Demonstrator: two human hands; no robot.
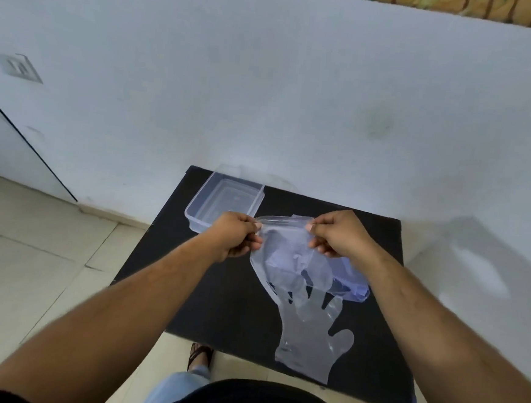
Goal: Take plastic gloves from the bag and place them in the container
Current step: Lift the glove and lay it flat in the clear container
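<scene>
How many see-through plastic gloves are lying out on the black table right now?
1. A single clear plastic glove lies flat on the black table, near its front edge, just below the bag held up by both hands. More gloves may be inside the bag; that cannot be told.

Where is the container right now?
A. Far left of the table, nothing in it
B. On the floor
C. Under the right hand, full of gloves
A: the container sits at the table's far-left corner, and only its clear bottom shows inside.
</scene>
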